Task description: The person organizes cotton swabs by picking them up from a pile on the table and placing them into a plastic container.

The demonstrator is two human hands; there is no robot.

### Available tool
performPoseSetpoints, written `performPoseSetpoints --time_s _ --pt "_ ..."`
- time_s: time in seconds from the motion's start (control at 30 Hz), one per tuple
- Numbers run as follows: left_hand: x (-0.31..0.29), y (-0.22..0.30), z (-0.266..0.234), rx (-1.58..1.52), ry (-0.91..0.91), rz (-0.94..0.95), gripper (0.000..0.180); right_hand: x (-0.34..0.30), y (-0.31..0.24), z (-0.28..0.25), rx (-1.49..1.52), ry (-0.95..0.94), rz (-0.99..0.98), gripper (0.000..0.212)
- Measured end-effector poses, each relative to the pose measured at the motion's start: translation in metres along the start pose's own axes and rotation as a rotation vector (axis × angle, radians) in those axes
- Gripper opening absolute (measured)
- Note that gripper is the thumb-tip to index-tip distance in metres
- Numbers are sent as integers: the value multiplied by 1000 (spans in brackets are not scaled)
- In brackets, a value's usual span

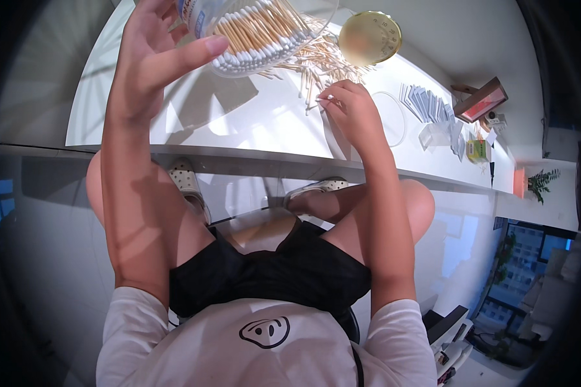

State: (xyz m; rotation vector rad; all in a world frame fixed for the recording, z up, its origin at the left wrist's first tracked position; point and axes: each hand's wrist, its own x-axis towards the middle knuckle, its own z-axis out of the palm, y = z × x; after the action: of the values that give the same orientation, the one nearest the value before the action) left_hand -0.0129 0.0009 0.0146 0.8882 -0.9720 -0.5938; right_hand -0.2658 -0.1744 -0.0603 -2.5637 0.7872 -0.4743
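Note:
At the top of the view, my left hand is closed round a clear plastic tub with a printed label, its thumb along the side. The tub is tilted and packed with wooden-stemmed cotton swabs, their white tips showing. A loose heap of cotton swabs lies on the white table beyond and right of it. At the near edge of that heap, my right hand pinches a cotton swab between thumb and fingers.
Behind the heap stands a gold-rimmed round dial. A thin pale ring lies right of my right hand. Farther right are a fanned row of grey-white packets, a small box, a dark-framed red panel and a potted plant.

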Motion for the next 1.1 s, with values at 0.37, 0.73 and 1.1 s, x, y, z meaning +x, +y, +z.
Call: performPoseSetpoints --time_s 0.37,0.73,1.1 --pt "2 0 4 49 -16 18 109 1 -6 8 -102 384 -197 14" --pt "1 -8 -1 115 -118 104 106 0 -80 -23 -9 487 -264 18" --pt "-4 -9 13 103 -43 -61 107 31 -150 -16 -333 469 -177 5"
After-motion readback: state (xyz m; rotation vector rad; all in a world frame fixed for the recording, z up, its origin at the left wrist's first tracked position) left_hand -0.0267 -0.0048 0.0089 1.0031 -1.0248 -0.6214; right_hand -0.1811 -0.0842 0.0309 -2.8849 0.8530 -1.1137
